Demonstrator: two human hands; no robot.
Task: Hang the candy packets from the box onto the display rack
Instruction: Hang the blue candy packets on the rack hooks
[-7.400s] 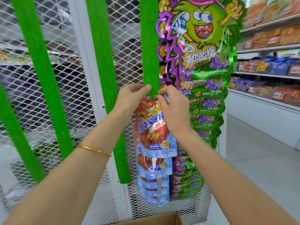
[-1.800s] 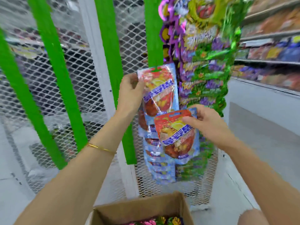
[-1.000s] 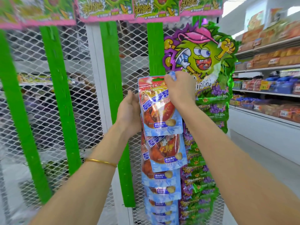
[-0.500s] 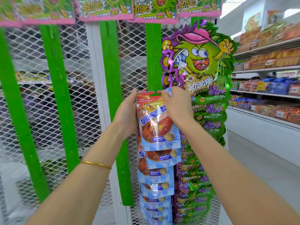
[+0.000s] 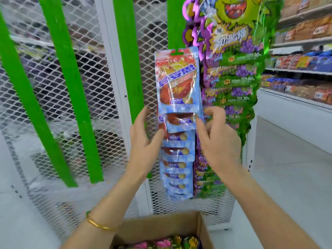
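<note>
A red and light-blue candy packet (image 5: pixel 177 78) hangs from a clip on the green display strip (image 5: pixel 176 22), topping a column of several like packets (image 5: pixel 177 159). My left hand (image 5: pixel 143 141) is beside that column's left edge, fingers loose, thumb touching a lower packet. My right hand (image 5: pixel 217 139) is at the column's right edge, fingers relaxed, index tip near a packet; it holds nothing. The open cardboard box (image 5: pixel 161 229) sits at the bottom with colourful packets (image 5: pixel 161 244) inside.
White mesh rack panel (image 5: pixel 86 105) carries more bare green strips (image 5: pixel 68 87) to the left. A column of green and purple candy packets (image 5: pixel 231 97) hangs just right. Store shelves (image 5: pixel 301 72) with goods line the right side, with grey floor (image 5: pixel 287 168) below.
Both hands let go of the top packet, which now hangs on the strip, and dropped to the lower packets. My view tilted down, so the box is back in sight.
</note>
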